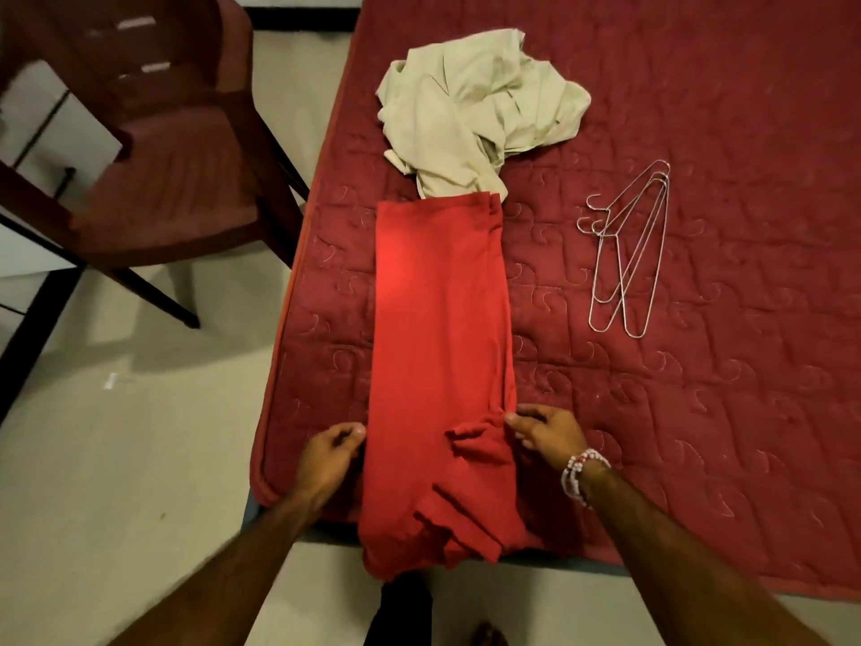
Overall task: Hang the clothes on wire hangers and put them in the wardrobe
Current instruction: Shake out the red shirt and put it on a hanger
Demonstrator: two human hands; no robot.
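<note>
A red garment (pixel 438 347) lies folded lengthwise on the maroon quilted bed (pixel 699 412), its near end hanging over the bed's front edge. My left hand (pixel 328 454) pinches its left edge between thumb and fingers. My right hand (pixel 543 433), with a beaded bracelet on the wrist, pinches the right edge where the cloth bunches up. A crumpled beige garment (pixel 480 109) sits just beyond the red one's far end. Wire hangers (pixel 629 254) lie stacked together on the bed to the right, apart from both hands.
A dark red plastic chair (pixel 153 146) stands on the pale tiled floor (pixel 116 459) left of the bed. My foot shows at the bottom edge.
</note>
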